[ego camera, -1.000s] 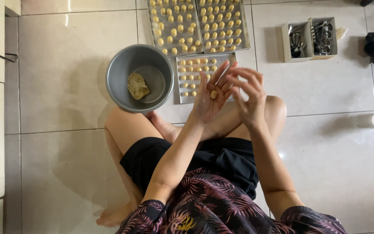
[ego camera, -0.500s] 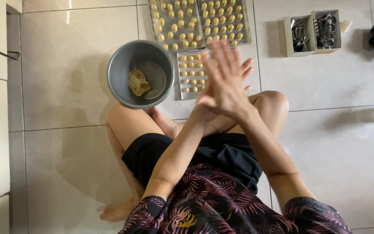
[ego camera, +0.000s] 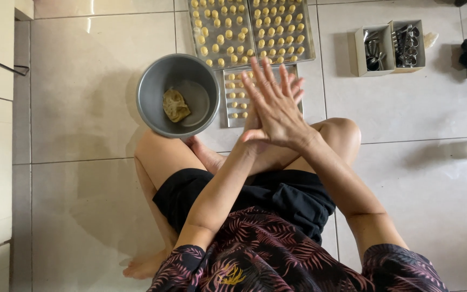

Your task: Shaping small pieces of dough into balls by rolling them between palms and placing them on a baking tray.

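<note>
a person sits cross-legged on the pale tiled floor (ego camera: 82, 81). two large baking trays (ego camera: 252, 30) of small dough balls lie at the floor's far edge, a smaller tray (ego camera: 233, 100) just nearer. a grey metal bowl (ego camera: 152, 103) stands left of it, touching the knee, with a lump of yellow dough (ego camera: 175, 104) inside. the right hand (ego camera: 277, 111), fingers spread wide, presses flat on the left hand (ego camera: 254, 121), mostly hidden; whether anything lies between the palms cannot be told. two small boxes of metal tools (ego camera: 389, 46) sit to the far right.
</note>
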